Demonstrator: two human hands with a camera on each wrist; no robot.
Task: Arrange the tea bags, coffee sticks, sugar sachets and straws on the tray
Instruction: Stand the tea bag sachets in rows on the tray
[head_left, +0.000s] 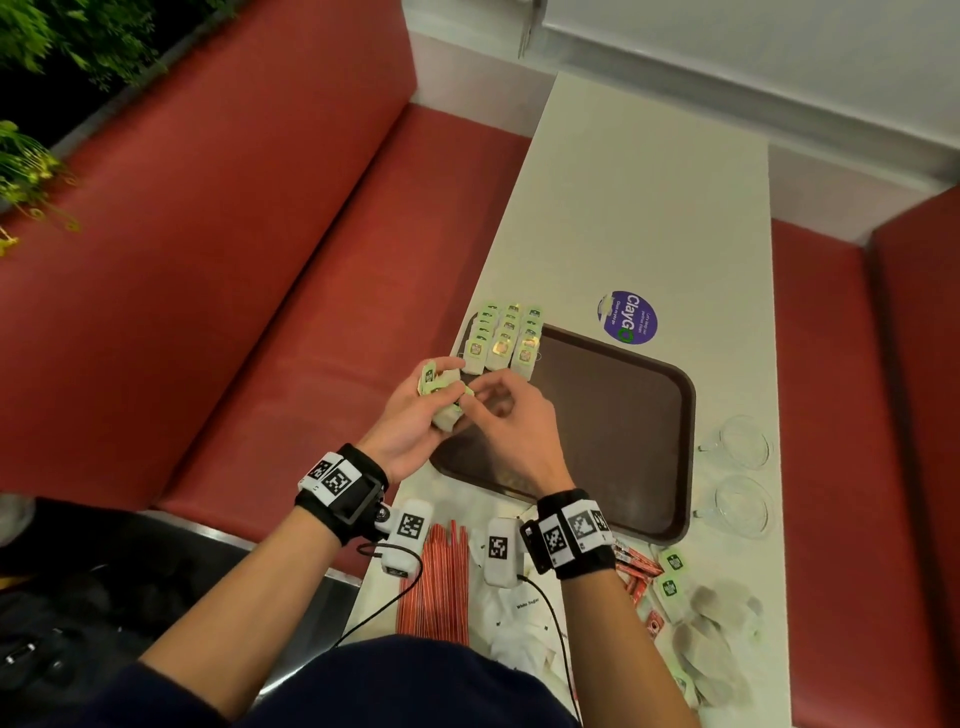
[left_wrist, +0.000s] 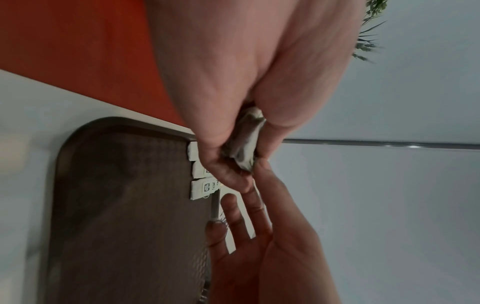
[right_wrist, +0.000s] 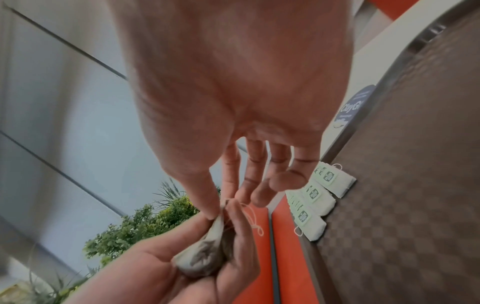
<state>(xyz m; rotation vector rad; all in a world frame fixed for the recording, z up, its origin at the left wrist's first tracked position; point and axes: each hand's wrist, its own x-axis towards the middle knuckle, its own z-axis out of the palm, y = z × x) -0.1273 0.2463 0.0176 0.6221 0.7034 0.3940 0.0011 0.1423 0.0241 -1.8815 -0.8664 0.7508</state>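
Note:
My left hand (head_left: 434, 400) grips a small bunch of tea bags (head_left: 445, 402) with green tags over the left edge of the brown tray (head_left: 623, 415). In the left wrist view the tea bags (left_wrist: 245, 150) sit wedged between palm and fingers. My right hand (head_left: 491, 402) pinches the top of one tea bag (right_wrist: 205, 255) in that bunch with thumb and forefinger. Three rows of tea bags (head_left: 506, 338) lie at the tray's far left corner. Red straws (head_left: 436, 587), white sugar sachets (head_left: 524, 613), red coffee sticks (head_left: 636, 577) and loose tea bags (head_left: 711, 634) lie on the table near me.
Two clear glass cups (head_left: 743, 441) stand right of the tray. A purple round sticker (head_left: 627, 317) is on the white table (head_left: 649, 208) beyond the tray. Red bench seats (head_left: 260, 260) flank the table on both sides.

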